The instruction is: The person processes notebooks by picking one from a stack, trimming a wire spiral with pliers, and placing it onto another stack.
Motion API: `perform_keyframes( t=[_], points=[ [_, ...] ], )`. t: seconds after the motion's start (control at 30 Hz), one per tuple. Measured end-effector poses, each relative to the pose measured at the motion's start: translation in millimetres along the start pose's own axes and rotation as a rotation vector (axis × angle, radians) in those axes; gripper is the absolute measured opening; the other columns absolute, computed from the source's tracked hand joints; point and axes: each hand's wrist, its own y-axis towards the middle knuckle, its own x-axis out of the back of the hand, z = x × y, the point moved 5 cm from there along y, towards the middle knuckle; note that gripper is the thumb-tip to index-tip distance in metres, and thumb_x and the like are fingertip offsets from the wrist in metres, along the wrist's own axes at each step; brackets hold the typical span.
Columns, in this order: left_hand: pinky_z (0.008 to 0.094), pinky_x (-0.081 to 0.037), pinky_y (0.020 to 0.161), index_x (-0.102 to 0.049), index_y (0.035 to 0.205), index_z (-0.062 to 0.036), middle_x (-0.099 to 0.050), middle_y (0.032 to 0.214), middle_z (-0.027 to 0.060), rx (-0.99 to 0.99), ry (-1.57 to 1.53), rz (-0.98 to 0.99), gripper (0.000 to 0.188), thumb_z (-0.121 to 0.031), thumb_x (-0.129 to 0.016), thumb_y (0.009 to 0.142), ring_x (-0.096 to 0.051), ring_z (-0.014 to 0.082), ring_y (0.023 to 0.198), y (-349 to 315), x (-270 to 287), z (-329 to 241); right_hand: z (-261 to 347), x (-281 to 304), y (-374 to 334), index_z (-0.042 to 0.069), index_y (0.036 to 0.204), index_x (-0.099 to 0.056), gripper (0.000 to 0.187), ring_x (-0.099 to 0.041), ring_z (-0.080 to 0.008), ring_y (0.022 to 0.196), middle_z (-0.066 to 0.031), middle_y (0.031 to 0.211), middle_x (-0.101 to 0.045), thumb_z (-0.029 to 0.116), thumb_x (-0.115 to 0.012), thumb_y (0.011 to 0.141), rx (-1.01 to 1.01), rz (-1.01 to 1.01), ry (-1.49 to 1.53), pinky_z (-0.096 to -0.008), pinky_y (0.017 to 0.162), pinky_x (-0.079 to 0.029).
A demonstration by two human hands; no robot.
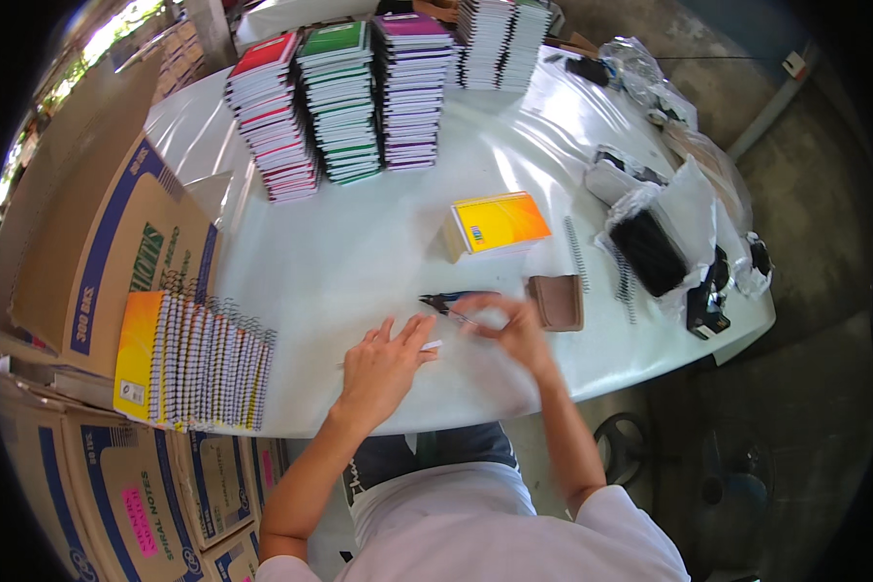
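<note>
My left hand [383, 371] lies palm down near the table's front edge, fingers spread, over a narrow white strip [431, 346] that looks like a small notebook seen edge-on. My right hand [517, 335] is just to its right, blurred by motion, with thumb and fingertips curled together in a pinch; what is between them is too small to make out. Dark pliers [440, 300] with blue handles lie on the table just beyond both hands. Beside the right hand sits a small brown tray [557, 303]. A stack of yellow-orange notebooks [500, 223] stands farther back.
Spiral notebooks [204, 364] lean in a row by an open cardboard box [126, 252] at left. Tall red [272, 126], green [339, 107] and purple [412, 92] notebook stacks stand behind. Loose wire spirals [576, 254] and plastic-wrapped black bundles [647, 252] lie at right.
</note>
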Motion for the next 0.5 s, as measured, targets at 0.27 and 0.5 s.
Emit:
perform_keyframes(
  t=[0.27,0.5],
  points=[
    [0.0434,-0.055,0.059,-0.047,0.141,-0.0174,-0.07,0.105,0.011,-0.042,-0.063,0.112,0.053,-0.04,-0.057,0.095,-0.07,0.031,0.077,14.4,-0.1,-15.6,-110.3,214.6,48.5,0.0,0.106,-0.065,0.024,-0.061,-0.0371,0.087,-0.0221,0.098,-0.064,0.012,-0.069,0.085,-0.287,-0.467,-1.315,-0.0475,0.082,-0.048],
    [0.0425,-0.057,0.069,-0.045,0.144,-0.0179,-0.067,0.12,0.0084,-0.019,-0.056,0.043,0.055,-0.039,-0.057,0.094,-0.07,0.0316,0.094,5.5,3.2,-5.3,33.0,84.2,22.2,0.0,0.097,-0.069,0.022,-0.065,-0.0238,0.077,-0.0125,0.087,-0.068,-0.012,-0.06,0.081,0.02,-0.285,-0.421,-0.0306,0.074,-0.051]
  ],
)
